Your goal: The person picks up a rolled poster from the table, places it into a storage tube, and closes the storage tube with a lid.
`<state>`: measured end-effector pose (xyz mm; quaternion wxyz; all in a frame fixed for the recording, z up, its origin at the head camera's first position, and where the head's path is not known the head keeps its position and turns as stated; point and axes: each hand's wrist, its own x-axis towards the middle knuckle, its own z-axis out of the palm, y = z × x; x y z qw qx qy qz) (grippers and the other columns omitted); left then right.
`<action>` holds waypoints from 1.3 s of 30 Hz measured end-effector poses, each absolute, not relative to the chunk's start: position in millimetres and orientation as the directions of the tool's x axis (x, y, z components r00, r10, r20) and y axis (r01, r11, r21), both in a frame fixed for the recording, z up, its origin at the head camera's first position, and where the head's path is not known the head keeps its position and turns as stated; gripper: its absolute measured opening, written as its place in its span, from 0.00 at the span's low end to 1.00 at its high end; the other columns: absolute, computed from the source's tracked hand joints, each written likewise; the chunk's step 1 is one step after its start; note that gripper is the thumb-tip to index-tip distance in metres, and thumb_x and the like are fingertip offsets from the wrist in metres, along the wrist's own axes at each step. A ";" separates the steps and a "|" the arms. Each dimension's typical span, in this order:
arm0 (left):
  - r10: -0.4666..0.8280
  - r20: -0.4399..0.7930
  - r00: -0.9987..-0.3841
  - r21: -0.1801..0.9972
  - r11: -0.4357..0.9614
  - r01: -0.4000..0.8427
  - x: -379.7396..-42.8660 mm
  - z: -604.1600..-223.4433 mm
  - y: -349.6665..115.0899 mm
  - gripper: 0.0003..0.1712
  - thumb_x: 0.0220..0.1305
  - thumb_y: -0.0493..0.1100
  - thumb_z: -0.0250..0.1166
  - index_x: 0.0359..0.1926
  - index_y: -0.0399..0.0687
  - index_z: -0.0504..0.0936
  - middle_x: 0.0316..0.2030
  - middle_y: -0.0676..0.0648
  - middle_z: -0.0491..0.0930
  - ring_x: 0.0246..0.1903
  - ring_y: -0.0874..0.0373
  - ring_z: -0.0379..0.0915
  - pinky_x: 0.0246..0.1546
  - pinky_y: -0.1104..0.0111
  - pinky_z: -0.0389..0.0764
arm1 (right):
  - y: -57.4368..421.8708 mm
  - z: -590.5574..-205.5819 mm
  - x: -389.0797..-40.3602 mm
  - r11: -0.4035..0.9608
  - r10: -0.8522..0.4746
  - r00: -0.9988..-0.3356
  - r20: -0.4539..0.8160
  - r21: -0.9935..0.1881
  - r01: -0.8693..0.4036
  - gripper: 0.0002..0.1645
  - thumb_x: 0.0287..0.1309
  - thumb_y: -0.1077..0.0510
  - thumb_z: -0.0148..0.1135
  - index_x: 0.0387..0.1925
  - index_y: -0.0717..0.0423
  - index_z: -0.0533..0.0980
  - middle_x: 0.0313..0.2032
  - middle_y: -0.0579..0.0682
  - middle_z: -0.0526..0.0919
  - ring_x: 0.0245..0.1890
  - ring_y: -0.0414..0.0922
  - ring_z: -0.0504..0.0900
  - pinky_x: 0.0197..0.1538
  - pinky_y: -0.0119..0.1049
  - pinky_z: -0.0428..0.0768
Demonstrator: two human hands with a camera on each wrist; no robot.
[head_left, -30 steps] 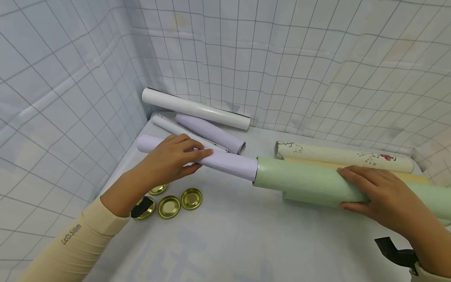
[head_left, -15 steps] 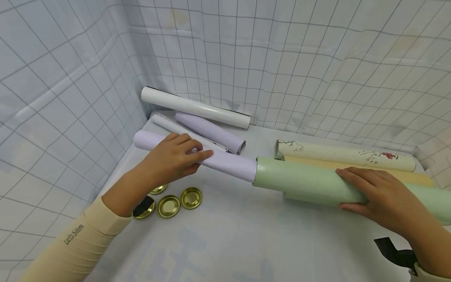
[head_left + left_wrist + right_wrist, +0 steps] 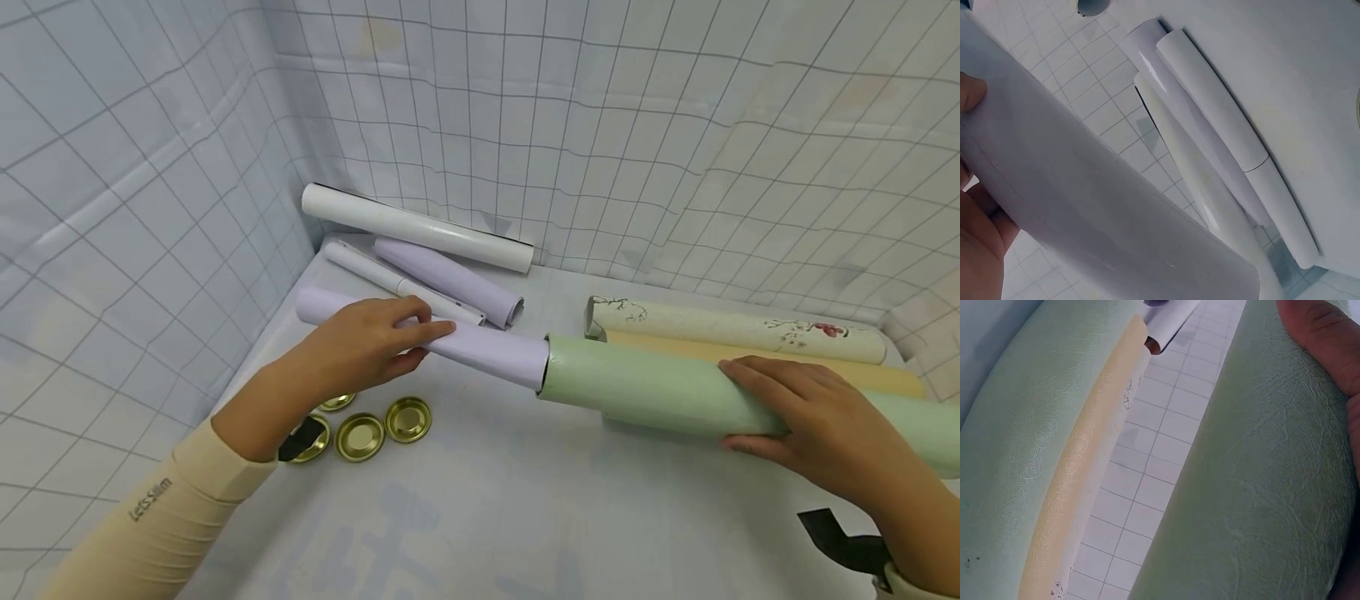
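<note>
In the head view my left hand (image 3: 363, 342) holds a lilac wallpaper roll (image 3: 491, 350), thumb on its top and fingers bent over the far side. The roll's right end goes into the open left end of a light green wallpaper roll (image 3: 637, 382). My right hand (image 3: 813, 412) grips that green roll from above. Seen from the left wrist, the lilac roll (image 3: 1110, 181) spans the picture, held at its left. In the right wrist view the held green roll (image 3: 1254, 469) is raised beside a second green roll (image 3: 1029, 431).
At back left lie a white roll (image 3: 416, 225), another lilac roll (image 3: 453, 282) and a thin white roll (image 3: 375, 271). A flowered cream roll (image 3: 720, 325) and a yellow roll (image 3: 832, 372) lie behind the green one. Several gold dishes (image 3: 360, 437) stand near my left forearm. Grid-patterned walls (image 3: 570, 142) enclose the table.
The lilac roll's far left end rose slightly, then dropped back, with small shifts of my left fingers. My right hand and the green roll have stayed almost still.
</note>
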<state>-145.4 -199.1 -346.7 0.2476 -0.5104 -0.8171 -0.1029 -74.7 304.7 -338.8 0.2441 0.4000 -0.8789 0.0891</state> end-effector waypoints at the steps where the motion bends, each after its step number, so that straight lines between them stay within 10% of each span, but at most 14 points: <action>1: 0.785 0.506 -0.358 -0.092 0.461 0.882 -145.4 -346.7 -199.2 0.30 0.51 0.33 0.73 0.55 0.54 0.77 0.42 0.47 0.79 0.27 0.53 0.75 0.27 0.63 0.80 | 304.6 -338.6 -74.5 0.666 -0.659 -0.562 0.500 0.040 -0.745 0.48 0.62 0.22 0.46 0.60 0.58 0.76 0.48 0.55 0.82 0.47 0.54 0.78 0.69 0.23 0.51; 15: 0.807 0.397 -0.438 -0.172 0.534 0.828 -140.9 -342.5 -195.2 0.24 0.56 0.38 0.72 0.55 0.54 0.80 0.38 0.50 0.80 0.33 0.53 0.81 0.32 0.62 0.81 | 306.5 -344.7 -72.4 0.683 -0.656 -0.577 0.486 0.059 -0.728 0.48 0.63 0.21 0.43 0.60 0.56 0.76 0.47 0.54 0.82 0.46 0.53 0.79 0.65 0.26 0.56; 39: 0.836 0.407 -0.367 -0.101 0.441 0.892 -140.2 -347.8 -187.6 0.31 0.55 0.38 0.70 0.61 0.53 0.77 0.44 0.48 0.82 0.43 0.50 0.80 0.44 0.57 0.80 | 306.5 -354.6 -72.3 0.682 -0.645 -0.583 0.494 0.028 -0.731 0.49 0.61 0.21 0.44 0.58 0.58 0.77 0.47 0.55 0.82 0.44 0.53 0.80 0.63 0.24 0.57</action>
